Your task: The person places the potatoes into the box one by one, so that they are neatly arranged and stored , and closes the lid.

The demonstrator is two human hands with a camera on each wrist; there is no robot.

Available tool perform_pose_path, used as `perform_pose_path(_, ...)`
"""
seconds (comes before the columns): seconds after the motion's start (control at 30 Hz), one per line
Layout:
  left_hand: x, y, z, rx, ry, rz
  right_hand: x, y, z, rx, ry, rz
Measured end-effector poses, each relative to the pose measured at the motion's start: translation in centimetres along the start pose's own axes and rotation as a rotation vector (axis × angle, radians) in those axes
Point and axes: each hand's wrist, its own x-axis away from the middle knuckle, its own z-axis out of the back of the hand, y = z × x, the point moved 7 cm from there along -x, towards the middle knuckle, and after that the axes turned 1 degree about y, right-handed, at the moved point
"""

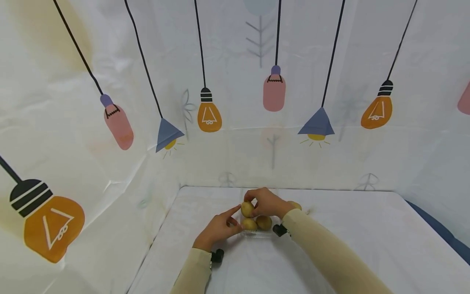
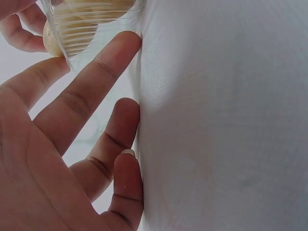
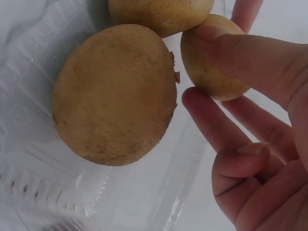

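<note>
My right hand pinches a small potato between thumb and fingers, over the left side of a clear plastic container. Two more potatoes sit in the container, the nearer one large in the right wrist view. My left hand is at the container's left side, fingers extended. In the left wrist view, its fingertips reach the ribbed plastic wall and the white table surface. One fingertip comes up close to the pinched potato; whether it touches is unclear.
Another potato shows beyond my right wrist, partly hidden by the arm. The white-covered table ends at a wall sheet printed with hanging lamps. Dark wrist cameras sit under both wrists.
</note>
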Motion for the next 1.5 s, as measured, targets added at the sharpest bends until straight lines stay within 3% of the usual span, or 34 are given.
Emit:
perform_pose_path(0.33, 0.4, -0.3, -0.6, -0.016, -0.017, 0.002, 0.2, 0.9, -1.1, 0.013, 0.007, -0.024)
perform_pose_path(0.63, -2.1, 1.0, 1.2, -0.025, -0.004, -0.012, -0.8, 0.6, 2.0, 0.049, 0.059, -0.038)
perform_pose_path(0.83, -2.7, 1.4, 1.6, -0.025, -0.014, -0.009, -1.1, 0.4, 2.5, 0.092, 0.045, -0.058)
perform_pose_path(1.0, -2.6, 1.1, 1.2, -0.014, -0.016, -0.004, -0.9, 0.5, 2.2, 0.133, 0.050, -0.073)
perform_pose_path(1.27, -1.1, 0.4, 0.5, -0.016, -0.021, 0.034, -0.8, 0.9, 0.3, 0.115, 0.015, -0.057)
perform_pose_path(1.5, -0.9, 0.3, 0.5, -0.011, -0.014, 0.036, -0.9, 0.9, 0.1, 0.156, 0.016, -0.052)
